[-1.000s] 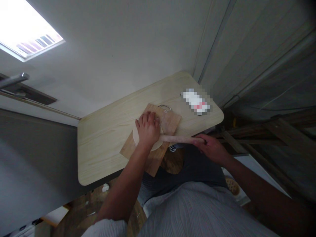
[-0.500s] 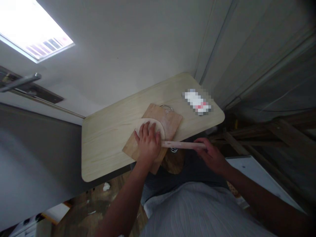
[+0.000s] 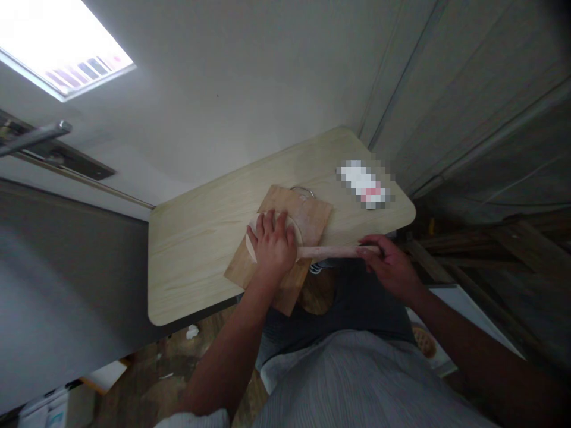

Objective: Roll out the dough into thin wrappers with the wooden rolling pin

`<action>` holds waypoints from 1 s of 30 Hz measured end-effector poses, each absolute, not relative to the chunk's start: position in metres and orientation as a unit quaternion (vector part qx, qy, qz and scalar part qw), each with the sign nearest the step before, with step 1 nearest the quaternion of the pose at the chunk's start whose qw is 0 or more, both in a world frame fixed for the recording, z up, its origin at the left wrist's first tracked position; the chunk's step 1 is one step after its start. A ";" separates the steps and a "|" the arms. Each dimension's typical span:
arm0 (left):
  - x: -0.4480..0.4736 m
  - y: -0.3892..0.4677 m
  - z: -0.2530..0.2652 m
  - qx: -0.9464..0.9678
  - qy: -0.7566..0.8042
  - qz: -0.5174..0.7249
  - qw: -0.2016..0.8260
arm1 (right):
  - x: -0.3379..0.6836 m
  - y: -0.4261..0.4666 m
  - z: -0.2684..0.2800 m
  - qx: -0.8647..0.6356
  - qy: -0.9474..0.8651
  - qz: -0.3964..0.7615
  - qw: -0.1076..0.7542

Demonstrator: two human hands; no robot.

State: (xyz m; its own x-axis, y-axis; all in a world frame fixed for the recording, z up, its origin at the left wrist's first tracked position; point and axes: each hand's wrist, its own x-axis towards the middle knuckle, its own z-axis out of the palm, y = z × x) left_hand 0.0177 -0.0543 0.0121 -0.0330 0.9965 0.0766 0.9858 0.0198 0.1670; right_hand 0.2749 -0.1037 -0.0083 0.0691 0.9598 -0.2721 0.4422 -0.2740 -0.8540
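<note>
A flat round sheet of dough (image 3: 250, 248) lies on a wooden cutting board (image 3: 319, 208). My left hand (image 3: 274, 244) is spread over the dough, palm down with the fingers apart, and covers much of it. The far end of my right hand's rolling pin (image 3: 330, 252), a pale wooden stick, reaches the dough's right side by my left hand. My right hand (image 3: 390, 264) is closed around the pin's outer end, beyond the board's right edge. Whether the pin's inner tip rests on the dough is hard to make out.
The board sits askew on a light wood table (image 3: 191, 255), overhanging its front edge. A metal ring handle (image 3: 303, 191) shows at the board's back. To the right lies a blurred white and red item (image 3: 363, 183). A door handle (image 3: 40, 135) juts out at left.
My right hand and the rolling pin have shifted slightly away from my body and to the right, the pin's outer end rising a little. My left hand stays on the dough. The view moved slightly.
</note>
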 end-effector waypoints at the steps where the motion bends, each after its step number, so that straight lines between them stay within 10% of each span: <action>1: 0.018 -0.053 0.012 0.694 0.714 0.088 0.031 | 0.275 -0.103 -0.008 -0.665 -0.525 0.440 0.299; 30: 0.021 -0.028 0.014 0.695 0.711 0.103 0.017 | 0.281 -0.092 -0.019 -0.665 -0.535 0.432 0.290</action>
State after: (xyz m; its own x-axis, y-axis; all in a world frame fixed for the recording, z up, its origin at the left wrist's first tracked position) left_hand 0.0209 -0.0285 0.0140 -0.0331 0.9923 0.1192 0.9853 0.0124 0.1705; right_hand 0.2807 -0.0921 -0.0188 0.0542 0.9631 -0.2637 0.4619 -0.2583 -0.8485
